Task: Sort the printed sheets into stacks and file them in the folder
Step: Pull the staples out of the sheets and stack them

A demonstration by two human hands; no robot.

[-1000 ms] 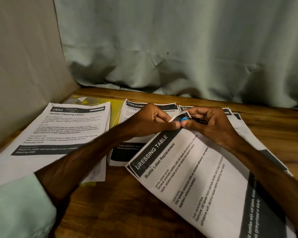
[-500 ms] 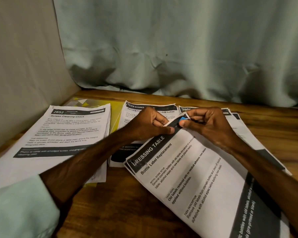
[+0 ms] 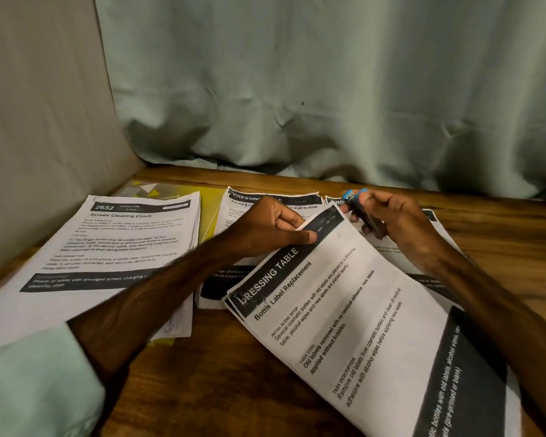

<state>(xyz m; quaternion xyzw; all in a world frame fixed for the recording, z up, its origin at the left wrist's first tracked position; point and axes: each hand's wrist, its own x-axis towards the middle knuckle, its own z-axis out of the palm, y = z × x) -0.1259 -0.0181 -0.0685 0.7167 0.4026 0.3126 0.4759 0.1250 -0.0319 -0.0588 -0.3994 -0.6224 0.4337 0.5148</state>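
We pull our right hand (image 3: 401, 225), gripping a blue-tipped tool (image 3: 353, 198), off the stack (image 3: 360, 326) our left hand (image 3: 271, 228) pinches. We must still fill the folder (image 3: 210, 212).

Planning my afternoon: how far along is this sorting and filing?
Done: a white printed stack headed Screen Cleaning Check lies on the yellow folder. In hand: the left hand pinches a corner of the white Bottle Label Replacement sheets; the right hand grips a small black, blue-tipped object. Left: no sheets visibly filed inside the folder.
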